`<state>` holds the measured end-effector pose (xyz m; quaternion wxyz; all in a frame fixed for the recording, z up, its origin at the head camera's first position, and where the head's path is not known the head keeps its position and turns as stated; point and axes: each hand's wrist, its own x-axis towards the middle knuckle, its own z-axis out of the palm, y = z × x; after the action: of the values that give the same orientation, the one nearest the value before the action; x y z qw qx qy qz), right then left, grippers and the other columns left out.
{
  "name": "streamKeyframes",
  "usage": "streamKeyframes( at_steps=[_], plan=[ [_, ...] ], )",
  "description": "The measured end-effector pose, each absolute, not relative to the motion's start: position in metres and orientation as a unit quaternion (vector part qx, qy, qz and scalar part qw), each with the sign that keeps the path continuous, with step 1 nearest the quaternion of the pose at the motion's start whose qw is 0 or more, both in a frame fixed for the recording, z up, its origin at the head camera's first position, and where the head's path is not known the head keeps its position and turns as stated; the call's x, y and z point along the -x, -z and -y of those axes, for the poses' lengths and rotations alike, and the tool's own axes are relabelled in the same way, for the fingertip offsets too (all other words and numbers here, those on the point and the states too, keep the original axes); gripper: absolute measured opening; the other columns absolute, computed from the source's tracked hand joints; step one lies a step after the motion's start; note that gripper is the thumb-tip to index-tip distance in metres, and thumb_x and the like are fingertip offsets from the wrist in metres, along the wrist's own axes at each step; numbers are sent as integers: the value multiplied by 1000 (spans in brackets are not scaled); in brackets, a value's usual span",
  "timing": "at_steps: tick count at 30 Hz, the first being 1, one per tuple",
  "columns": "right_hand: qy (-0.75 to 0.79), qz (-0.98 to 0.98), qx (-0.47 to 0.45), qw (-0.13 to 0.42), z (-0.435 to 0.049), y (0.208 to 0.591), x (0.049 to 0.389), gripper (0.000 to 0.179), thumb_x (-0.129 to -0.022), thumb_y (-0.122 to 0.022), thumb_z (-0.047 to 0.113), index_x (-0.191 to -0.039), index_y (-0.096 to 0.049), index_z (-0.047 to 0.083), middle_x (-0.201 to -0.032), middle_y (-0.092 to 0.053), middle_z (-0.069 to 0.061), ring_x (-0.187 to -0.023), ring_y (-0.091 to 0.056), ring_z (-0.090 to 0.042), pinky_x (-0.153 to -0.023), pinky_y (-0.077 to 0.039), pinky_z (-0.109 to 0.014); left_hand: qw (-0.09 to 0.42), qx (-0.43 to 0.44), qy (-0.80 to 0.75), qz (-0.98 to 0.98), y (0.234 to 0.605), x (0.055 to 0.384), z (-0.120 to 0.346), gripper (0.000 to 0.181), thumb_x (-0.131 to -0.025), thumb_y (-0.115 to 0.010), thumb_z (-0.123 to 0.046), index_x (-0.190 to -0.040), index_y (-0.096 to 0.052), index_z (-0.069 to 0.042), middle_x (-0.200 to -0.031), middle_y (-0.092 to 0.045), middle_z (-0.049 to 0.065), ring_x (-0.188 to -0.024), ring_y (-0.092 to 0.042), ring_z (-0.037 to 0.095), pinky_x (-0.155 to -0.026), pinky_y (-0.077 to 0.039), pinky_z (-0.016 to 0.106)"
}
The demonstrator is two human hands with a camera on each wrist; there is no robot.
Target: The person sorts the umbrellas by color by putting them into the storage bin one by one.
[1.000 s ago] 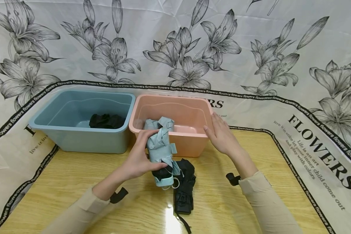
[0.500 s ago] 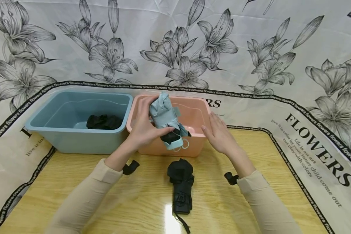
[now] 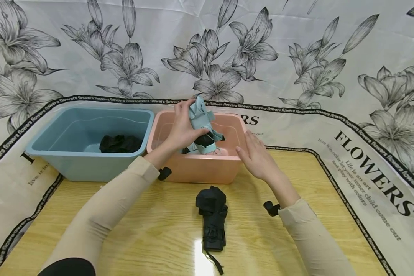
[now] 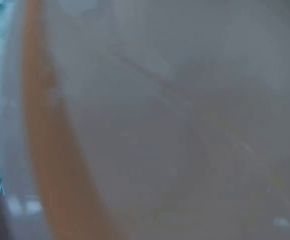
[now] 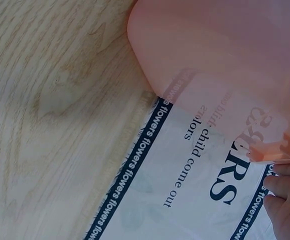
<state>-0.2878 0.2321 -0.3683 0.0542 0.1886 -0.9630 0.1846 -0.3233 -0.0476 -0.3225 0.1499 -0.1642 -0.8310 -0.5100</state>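
Observation:
My left hand (image 3: 184,128) grips a light-blue folded umbrella (image 3: 199,115) with a black part near its light-blue end, which points down toward me. It is over the opening of the pink bin (image 3: 193,170), with its lower end inside the rim. Under it, another light-blue item shows partly inside the bin, mostly hidden by the hand. My right hand (image 3: 260,157) rests with straight fingers against the bin's right side; in the right wrist view its fingers (image 5: 282,192) touch the rim. A black folded umbrella (image 3: 212,218) with a strap lies on the table. The left wrist view is mostly a blurred close surface.
To the left of the pink bin, nearly against it, stands a blue bin (image 3: 89,165) with a black bundle (image 3: 120,143) inside. Both are on a wooden table (image 3: 151,230), backed by a white flower-printed cloth (image 3: 307,126).
My left hand has carried the light-blue umbrella up and forward from over the table to the pink bin's opening. The black umbrella is now fully uncovered. My right hand stays at the bin's side.

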Motion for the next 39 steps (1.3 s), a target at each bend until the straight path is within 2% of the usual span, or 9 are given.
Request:
streamKeyframes(
  at_steps=[7, 14, 20, 24, 28, 31, 35, 37, 39],
  plan=[
    [-184, 963, -191, 55, -231, 368, 288, 82, -111, -26, 55, -165, -8, -4, -173, -5, -20, -160, -3, -38, -128, -5, -57, 44, 161, 472, 866, 337, 348, 39, 98, -83, -88, -11, -162, -29, -11, -153, -25, 20, -130, -47, 35, -107, -47, 46],
    [-182, 964, -190, 49, -230, 367, 288, 81, -112, -27, 53, -165, -7, -4, -173, -3, -19, -160, -2, -39, -128, -4, -55, -41, 185, 444, 876, 353, 366, 36, 87, -88, -81, -4, -160, -33, -10, -158, -20, 25, -138, -42, 40, -112, -43, 49],
    [-183, 964, -189, 48, -230, 365, 288, 80, -112, -28, 52, -165, -6, -4, -173, -2, -19, -160, -2, -39, -128, -4, -55, -104, 213, 398, 886, 363, 373, 34, 77, -92, -76, -2, -159, -40, -13, -158, -27, 23, -135, -41, 36, -111, -42, 46],
    [-181, 965, -186, 46, -231, 365, 288, 80, -112, -28, 52, -164, -6, -5, -173, -1, -19, -160, -2, -38, -128, -4, -56, -124, 231, 405, 876, 364, 373, 32, 75, -92, -73, 1, -159, -41, -12, -157, -30, 22, -132, -41, 35, -108, -43, 45],
    [-177, 965, -187, 46, -232, 366, 289, 83, -111, -24, 57, -165, -6, -4, -173, -1, -18, -160, -1, -38, -128, -4, -56, -107, 228, 379, 891, 365, 373, 33, 73, -91, -74, -2, -157, -43, -9, -157, -38, 21, -134, -42, 34, -111, -38, 42],
    [-178, 965, -187, 44, -231, 366, 288, 83, -111, -24, 57, -165, -6, -4, -173, -1, -18, -160, -1, -37, -128, -4, -55, -115, 196, 370, 901, 367, 374, 35, 71, -92, -75, -4, -156, -45, -7, -151, -48, 21, -124, -52, 31, -100, -46, 36],
    [-177, 966, -183, 41, -230, 366, 286, 82, -111, -26, 54, -165, -6, -4, -173, -1, -18, -160, -1, -37, -128, -3, -55, -171, 171, 377, 894, 371, 373, 37, 70, -94, -71, 0, -158, -42, -5, -145, -52, 23, -99, -57, 26, -70, -53, 28],
    [-176, 966, -182, 42, -230, 366, 286, 81, -111, -26, 54, -165, -6, -4, -173, -1, -18, -160, -1, -37, -128, -3, -55, -190, 186, 358, 895, 371, 373, 38, 71, -94, -70, 0, -158, -41, -4, -148, -51, 23, -97, -57, 25, -69, -52, 28],
    [-174, 967, -182, 45, -230, 366, 286, 81, -111, -26, 54, -165, -6, -4, -173, -1, -18, -160, -2, -37, -128, -3, -56, -199, 212, 326, 899, 370, 374, 39, 68, -94, -71, -1, -156, -45, -3, -152, -50, 21, -105, -59, 26, -80, -53, 29]
  ],
)
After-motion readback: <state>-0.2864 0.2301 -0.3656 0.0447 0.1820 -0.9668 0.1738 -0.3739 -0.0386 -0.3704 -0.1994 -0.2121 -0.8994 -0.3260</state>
